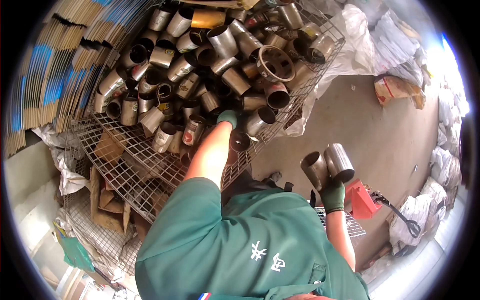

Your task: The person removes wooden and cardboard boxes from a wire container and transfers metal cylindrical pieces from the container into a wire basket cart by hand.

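Note:
My left hand (227, 118) in a green glove reaches down among short metal tubes in a wire mesh cage (117, 132). Its fingers are hidden between the tubes, so its grip does not show. My right hand (332, 196), also gloved in green, is held out to the right of the cage, closed on two short metal tubes. One tube (315, 170) tilts left with its open end up; the other, shinier tube (338, 162) leans beside it. Many similar tubes lie jumbled in the cage, some with coloured labels. A wider ring-shaped piece (276, 63) rests on top at the right.
Stacked flat cardboard (60, 65) stands along the left of the cage. Cardboard pieces (107, 200) show behind the mesh lower down. White sacks (395, 40) line the right side. A red plastic container (362, 200) is beside my right forearm, above the grey floor (380, 130).

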Motion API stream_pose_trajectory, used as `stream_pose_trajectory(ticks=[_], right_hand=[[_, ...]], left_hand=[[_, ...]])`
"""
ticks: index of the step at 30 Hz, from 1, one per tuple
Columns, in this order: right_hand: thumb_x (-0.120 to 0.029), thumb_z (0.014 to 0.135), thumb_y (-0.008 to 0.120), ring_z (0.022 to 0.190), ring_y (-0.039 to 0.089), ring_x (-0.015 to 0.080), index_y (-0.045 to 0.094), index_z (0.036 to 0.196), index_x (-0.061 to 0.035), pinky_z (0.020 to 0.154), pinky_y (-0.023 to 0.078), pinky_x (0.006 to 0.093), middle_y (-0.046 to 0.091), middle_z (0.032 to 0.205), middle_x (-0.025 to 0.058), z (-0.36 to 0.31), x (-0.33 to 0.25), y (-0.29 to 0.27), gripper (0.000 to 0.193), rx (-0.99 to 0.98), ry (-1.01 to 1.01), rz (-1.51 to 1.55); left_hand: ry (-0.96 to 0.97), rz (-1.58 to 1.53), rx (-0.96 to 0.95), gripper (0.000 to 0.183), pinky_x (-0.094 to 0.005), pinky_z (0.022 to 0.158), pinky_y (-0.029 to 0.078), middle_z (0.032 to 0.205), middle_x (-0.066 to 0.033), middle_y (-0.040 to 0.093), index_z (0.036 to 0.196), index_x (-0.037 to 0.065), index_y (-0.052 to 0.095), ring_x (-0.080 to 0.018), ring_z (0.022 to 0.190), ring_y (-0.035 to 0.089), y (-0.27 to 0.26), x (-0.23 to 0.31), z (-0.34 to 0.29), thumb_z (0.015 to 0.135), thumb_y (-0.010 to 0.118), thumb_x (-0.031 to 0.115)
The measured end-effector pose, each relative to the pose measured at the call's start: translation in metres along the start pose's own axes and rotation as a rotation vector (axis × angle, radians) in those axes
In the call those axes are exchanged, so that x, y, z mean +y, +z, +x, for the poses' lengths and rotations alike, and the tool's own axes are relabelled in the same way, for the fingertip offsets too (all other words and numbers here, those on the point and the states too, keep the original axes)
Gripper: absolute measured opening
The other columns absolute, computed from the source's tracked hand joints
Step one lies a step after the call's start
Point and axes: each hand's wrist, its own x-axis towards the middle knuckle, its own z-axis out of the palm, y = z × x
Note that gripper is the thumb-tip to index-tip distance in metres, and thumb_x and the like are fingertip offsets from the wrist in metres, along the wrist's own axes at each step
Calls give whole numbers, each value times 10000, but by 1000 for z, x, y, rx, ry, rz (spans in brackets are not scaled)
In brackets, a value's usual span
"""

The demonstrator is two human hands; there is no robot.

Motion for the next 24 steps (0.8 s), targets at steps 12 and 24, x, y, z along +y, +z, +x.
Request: stream_pose_trajectory(ticks=[12, 24], right_hand=[[-329, 958, 452, 1363, 420, 266, 496, 1379, -126, 1117, 367, 462, 482, 1460, 76, -88, 194, 50, 470, 242, 840, 2131], [-290, 972, 418, 1222, 532, 241, 558, 1345, -114, 1030, 433, 415, 577, 1336, 85, -380, 563, 6, 436, 1070, 964, 1661]], left_hand=[[-158, -317, 624, 285, -492, 866, 488, 1053, -272, 651, 1028, 35, 647, -468, 1002, 597, -44, -16, -81, 912, 503, 251], [197, -2162, -53, 347, -323, 618, 463, 973, -113, 631, 1135, 76, 605, -201, 681, 543, -34, 135, -263, 943, 450, 319]])
